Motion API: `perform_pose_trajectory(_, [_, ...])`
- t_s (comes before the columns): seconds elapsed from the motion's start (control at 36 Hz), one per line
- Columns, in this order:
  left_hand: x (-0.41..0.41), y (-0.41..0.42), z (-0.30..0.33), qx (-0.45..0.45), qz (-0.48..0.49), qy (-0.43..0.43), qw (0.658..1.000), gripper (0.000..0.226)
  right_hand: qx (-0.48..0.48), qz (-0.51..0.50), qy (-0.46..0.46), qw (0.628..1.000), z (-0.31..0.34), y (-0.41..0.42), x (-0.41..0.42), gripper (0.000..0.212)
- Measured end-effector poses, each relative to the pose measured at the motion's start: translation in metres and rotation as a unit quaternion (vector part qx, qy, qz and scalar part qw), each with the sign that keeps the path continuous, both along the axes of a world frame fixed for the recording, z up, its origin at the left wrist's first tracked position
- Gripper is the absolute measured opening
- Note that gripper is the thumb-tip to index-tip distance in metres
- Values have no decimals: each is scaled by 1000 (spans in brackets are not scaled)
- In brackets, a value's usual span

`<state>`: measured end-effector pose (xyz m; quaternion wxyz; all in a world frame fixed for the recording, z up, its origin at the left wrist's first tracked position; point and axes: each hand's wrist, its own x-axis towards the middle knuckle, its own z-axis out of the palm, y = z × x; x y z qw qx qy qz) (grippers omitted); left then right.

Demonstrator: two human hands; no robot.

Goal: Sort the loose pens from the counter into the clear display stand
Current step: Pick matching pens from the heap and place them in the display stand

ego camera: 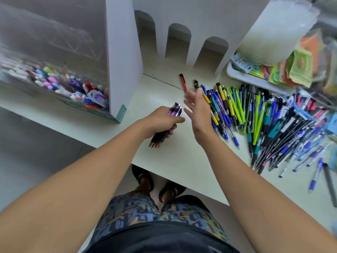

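My left hand (160, 122) grips a bundle of dark pens (165, 125) with purple tops, held just above the pale counter (164, 161). To its right, my right hand (197, 108) hovers with fingers spread and relaxed, holding nothing, at the left edge of a big heap of loose pens (264, 121) in yellow, green, blue and black. A lone red pen (183, 83) lies beyond the fingertips. The clear display stand (54, 57) is at the far left, with several colourful pens inside it.
A white board with arched cut-outs (182, 33) stands at the back. A white tray (255, 77) of packaged items sits at the back right. A dark ruler (330, 185) lies at the right edge. The counter's front edge runs above my sandalled feet.
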<state>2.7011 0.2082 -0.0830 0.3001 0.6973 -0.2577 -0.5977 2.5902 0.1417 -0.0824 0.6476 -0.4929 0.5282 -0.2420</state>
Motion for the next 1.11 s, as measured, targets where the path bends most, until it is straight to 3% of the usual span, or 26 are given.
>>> perform_pose_trajectory(0.14, [23,27,28,-14,107,158,981,21,-76,20,0,997,13,19,14,41])
perform_pose_trajectory(0.25, [52,52,55,-24,75,155,985,23,-160,110,11,981,33,28,35,27])
perform_pose_trajectory(0.39, [94,76,72,-44,30,130,990,27,-112,187,16,976,70,42,64,23])
perform_pose_trajectory(0.5, [128,93,79,-74,-24,117,990,10,-72,213,22,974,88,61,91,17])
perform_pose_trajectory(0.64, [187,124,84,-134,-54,117,983,20,-36,159,-26,986,104,101,143,12])
perform_pose_trajectory(0.86, [273,162,99,-197,-48,120,972,16,-18,48,-76,996,117,161,231,16])
perform_pose_trajectory(0.92, [288,166,102,-204,-26,104,973,24,-9,53,-85,995,121,169,245,5])
perform_pose_trajectory(0.97, [299,169,104,-212,-24,90,973,33,-28,60,-76,995,123,176,256,8])
perform_pose_trajectory(1.11, [315,170,108,-216,-26,97,971,13,-72,23,-59,995,125,176,276,10])
